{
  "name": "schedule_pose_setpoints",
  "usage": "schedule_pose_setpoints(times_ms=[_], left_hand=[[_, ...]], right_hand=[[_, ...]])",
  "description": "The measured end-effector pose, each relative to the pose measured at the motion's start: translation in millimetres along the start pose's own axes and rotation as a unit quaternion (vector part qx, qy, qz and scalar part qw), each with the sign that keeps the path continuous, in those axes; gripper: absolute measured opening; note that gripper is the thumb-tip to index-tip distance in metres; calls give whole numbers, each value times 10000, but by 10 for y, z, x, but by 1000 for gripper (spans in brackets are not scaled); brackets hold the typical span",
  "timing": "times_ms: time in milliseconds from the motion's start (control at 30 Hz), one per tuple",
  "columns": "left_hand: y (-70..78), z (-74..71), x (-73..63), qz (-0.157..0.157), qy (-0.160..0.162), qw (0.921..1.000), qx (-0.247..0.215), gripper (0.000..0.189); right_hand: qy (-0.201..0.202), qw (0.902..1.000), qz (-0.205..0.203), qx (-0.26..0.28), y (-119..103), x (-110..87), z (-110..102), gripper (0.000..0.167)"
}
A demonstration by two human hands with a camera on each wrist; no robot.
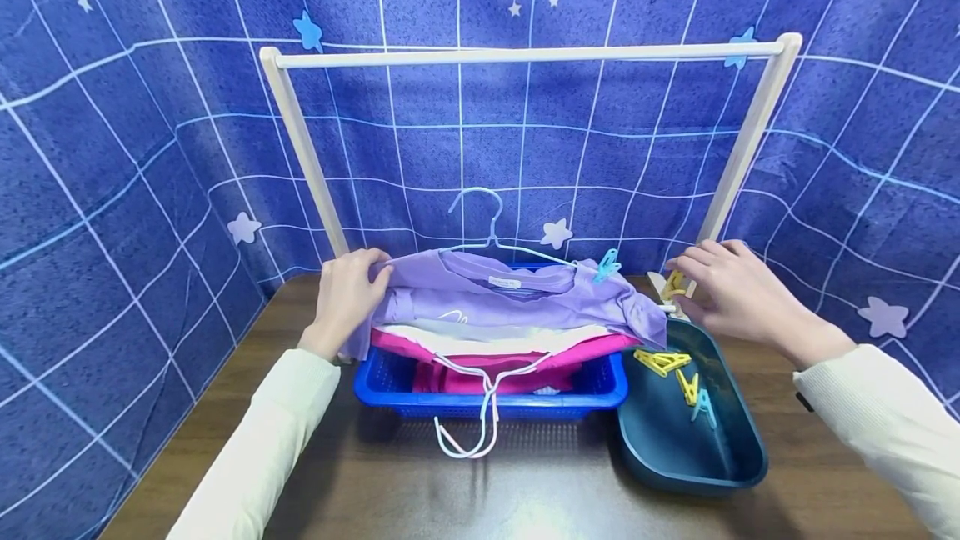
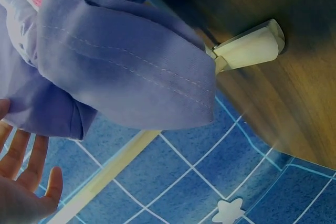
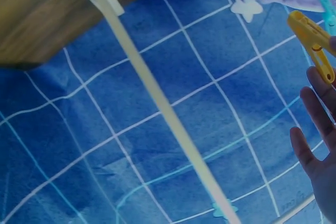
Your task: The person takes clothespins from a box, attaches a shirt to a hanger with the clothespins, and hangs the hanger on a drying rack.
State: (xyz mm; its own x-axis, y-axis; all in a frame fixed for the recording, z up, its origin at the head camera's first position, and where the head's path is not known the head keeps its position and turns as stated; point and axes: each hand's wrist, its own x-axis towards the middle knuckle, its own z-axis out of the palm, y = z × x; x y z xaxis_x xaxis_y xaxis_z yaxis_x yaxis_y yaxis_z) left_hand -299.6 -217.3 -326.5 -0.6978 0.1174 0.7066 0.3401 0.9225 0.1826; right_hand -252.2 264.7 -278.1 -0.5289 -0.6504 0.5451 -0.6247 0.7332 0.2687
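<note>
A light purple shirt (image 1: 480, 298) lies on a light blue hanger (image 1: 480, 207), whose hook rises above the neckline. My left hand (image 1: 348, 294) pinches the shirt's left shoulder; in the left wrist view the purple sleeve (image 2: 126, 61) hangs beside the fingers (image 2: 37, 161). A blue clothespin (image 1: 607, 265) is clipped on the shirt's right shoulder. To the right of that, my right hand (image 1: 723, 286) holds a yellow clothespin (image 3: 310, 35) between thumb and fingers, apart from the shirt. White and pink garments (image 1: 510, 346) lie under the shirt, with hanger hooks (image 1: 480, 432) pointing toward me.
Beneath the clothes stands a blue basket (image 1: 487, 401). A dark teal tray (image 1: 675, 477) with several yellow clothespins (image 1: 662, 362) and a blue clothespin (image 1: 703, 408) is at the right. The white rack's crossbar (image 1: 525, 55) spans the back, before a blue curtain (image 1: 135, 190).
</note>
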Motion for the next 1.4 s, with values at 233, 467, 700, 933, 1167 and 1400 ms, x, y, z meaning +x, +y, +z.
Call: schedule_pose_setpoints(times_ms=[233,467,700,933,1167,1400], left_hand=[[-14,15,5,-72,-56,10000,23,14],[-11,17,2,-80,-78,9999,4,15],[-4,21,1,-87,-73,9999,-16,15],[2,27,-8,-144,-89,9999,-5,15],[3,42,-21,-187,-101,9998,-50,15],[0,36,-7,-179,-56,9998,-48,14]], right_hand=[[80,9994,-341,63,-86,118,-44,34],[229,9968,-751,172,-218,217,-62,35],[290,9949,-902,346,-364,319,-41,29],[236,9934,-1030,454,-555,466,14,36],[257,9914,-1181,499,-763,607,142,36],[274,9886,-1345,624,-971,746,263,36]])
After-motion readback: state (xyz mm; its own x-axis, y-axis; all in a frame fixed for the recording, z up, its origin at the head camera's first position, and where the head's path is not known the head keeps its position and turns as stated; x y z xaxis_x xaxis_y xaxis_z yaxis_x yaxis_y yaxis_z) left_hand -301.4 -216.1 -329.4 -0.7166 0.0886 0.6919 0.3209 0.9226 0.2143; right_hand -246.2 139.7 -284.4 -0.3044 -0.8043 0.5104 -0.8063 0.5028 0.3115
